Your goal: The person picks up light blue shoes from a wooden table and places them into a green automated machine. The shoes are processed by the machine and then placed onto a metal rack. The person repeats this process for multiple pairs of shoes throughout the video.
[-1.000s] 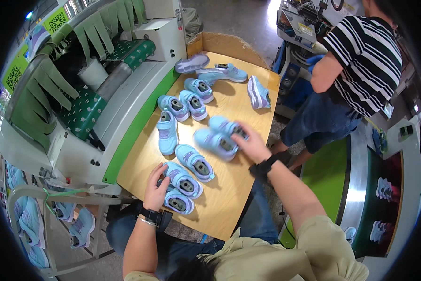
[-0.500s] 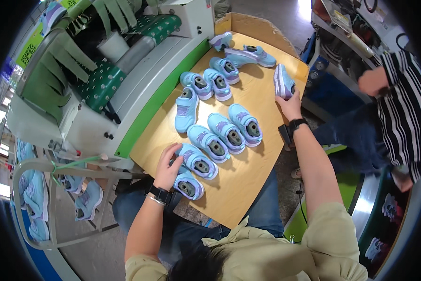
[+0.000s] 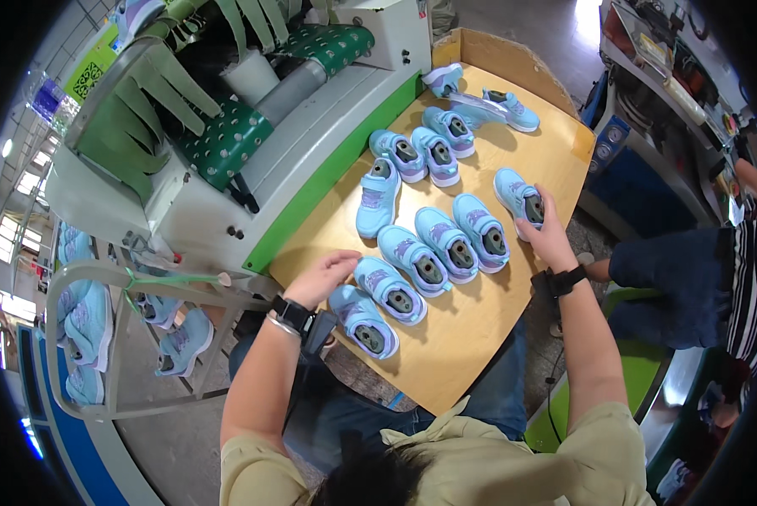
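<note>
Single head view, looking steeply down (fisheye, edges bent) onto wooden table point(image 3: 471, 329), close, forearms entering from below.

Light-blue shoe point(image 3: 518, 195) upright at row's right end, gripped

Hidden and cut off around the bench point(image 3: 513, 312)

Beside the bench's right edge, co-worker point(image 3: 690, 278) cropped by the dark rim. Right-hand fingers point(image 3: 537, 221) half concealed behind a blue shoe point(image 3: 518, 196). Bench's near corner lost under the wearer's shirt; shoes on the rack point(image 3: 83, 325) left of the bench blurred.
</note>
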Tool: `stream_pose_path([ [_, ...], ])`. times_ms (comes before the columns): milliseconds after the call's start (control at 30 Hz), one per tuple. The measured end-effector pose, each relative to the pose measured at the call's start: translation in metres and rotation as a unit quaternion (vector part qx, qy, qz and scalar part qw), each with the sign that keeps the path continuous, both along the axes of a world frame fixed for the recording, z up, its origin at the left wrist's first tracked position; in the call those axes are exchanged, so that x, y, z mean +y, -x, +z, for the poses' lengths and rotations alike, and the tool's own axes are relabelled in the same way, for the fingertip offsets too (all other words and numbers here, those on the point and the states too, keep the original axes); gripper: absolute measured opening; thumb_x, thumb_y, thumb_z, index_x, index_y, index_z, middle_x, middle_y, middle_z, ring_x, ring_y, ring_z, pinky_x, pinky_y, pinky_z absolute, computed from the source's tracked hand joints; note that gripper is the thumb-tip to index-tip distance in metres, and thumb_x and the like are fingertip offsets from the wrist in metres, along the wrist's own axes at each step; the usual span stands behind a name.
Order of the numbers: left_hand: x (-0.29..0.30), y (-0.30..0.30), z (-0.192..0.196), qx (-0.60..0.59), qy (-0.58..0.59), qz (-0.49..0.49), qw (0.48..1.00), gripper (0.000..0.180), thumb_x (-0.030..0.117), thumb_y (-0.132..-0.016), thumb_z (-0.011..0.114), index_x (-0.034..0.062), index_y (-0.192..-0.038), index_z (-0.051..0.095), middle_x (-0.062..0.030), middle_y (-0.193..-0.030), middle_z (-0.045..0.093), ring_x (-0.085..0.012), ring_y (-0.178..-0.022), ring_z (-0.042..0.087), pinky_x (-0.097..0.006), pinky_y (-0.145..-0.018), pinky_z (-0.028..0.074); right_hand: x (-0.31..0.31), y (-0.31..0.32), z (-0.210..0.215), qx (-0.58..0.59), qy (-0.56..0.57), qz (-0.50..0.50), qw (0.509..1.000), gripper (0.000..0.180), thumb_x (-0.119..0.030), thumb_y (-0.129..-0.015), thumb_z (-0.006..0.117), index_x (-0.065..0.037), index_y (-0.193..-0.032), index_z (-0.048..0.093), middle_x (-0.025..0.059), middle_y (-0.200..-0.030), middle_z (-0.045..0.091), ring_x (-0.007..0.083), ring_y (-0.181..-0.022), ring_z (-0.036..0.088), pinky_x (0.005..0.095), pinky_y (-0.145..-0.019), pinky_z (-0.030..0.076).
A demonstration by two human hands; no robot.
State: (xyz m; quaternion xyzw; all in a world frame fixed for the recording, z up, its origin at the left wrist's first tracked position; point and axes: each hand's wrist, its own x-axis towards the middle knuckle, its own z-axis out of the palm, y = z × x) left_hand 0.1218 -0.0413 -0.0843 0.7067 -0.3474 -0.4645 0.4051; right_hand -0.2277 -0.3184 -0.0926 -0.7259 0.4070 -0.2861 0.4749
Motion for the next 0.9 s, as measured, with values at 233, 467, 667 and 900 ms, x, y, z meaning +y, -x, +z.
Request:
stream_pose_path([
  [233, -0.11, -0.018, 0.026, -0.29, 0.005, 0.051, 0.956, 0.091, 0.053, -0.08, 0.081, 0.0007, -0.145, 0.045, -0.025, -0.144, 0.049, -0.0366, -0.127, 0.054, -0.045, -0.104, 0.047, 0.023, -0.003, -0.018, -0.011, 0.021, 0.015, 1.0, 0.075, -0.012, -0.086, 0.076, -0.004, -0.149, 0.034, 0.0205, -0.139, 0.053, 0.0305, -0.134, 0.051, 0.0372, -0.112, 0.04],
  [467, -0.155, -0.038, 0.014, -0.305, -0.033, -0.042, 0.951, 0.075, 0.031, -0.075, 0.08, -0.0005, -0.138, 0.054, -0.0201, -0.125, 0.066, -0.0329, -0.122, 0.062, -0.04, -0.104, 0.048, 0.019, 0.001, -0.02, -0.051, -0.034, 0.036, 0.997, 0.076, -0.01, -0.09, 0.072, -0.002, -0.151, 0.028, 0.0196, -0.144, 0.047, 0.0291, -0.138, 0.045, 0.0371, -0.114, 0.036],
  [667, -0.092, -0.071, 0.048, -0.381, -0.044, -0.297, 0.874, 0.056, -0.008, -0.072, 0.064, 0.0198, -0.121, 0.07, -0.0124, -0.139, 0.059, -0.0343, -0.138, 0.047, -0.046, -0.114, 0.038, 0.022, -0.003, -0.021, -0.055, -0.036, 0.03, 0.997, 0.076, -0.009, -0.091, 0.071, -0.003, -0.152, 0.028, 0.0183, -0.145, 0.045, 0.0273, -0.138, 0.043, 0.0365, -0.115, 0.035],
  [900, -0.008, -0.073, 0.015, -0.106, 0.061, 0.114, 0.986, 0.052, 0.008, -0.094, 0.06, 0.0022, -0.144, 0.047, -0.0215, -0.154, 0.043, -0.0312, -0.143, 0.041, -0.038, -0.116, 0.035, 0.028, -0.005, -0.028, -0.078, -0.027, 0.016, 0.996, 0.071, -0.005, -0.091, 0.067, -0.004, -0.152, 0.03, 0.0175, -0.147, 0.043, 0.0276, -0.138, 0.042, 0.0379, -0.115, 0.034],
])
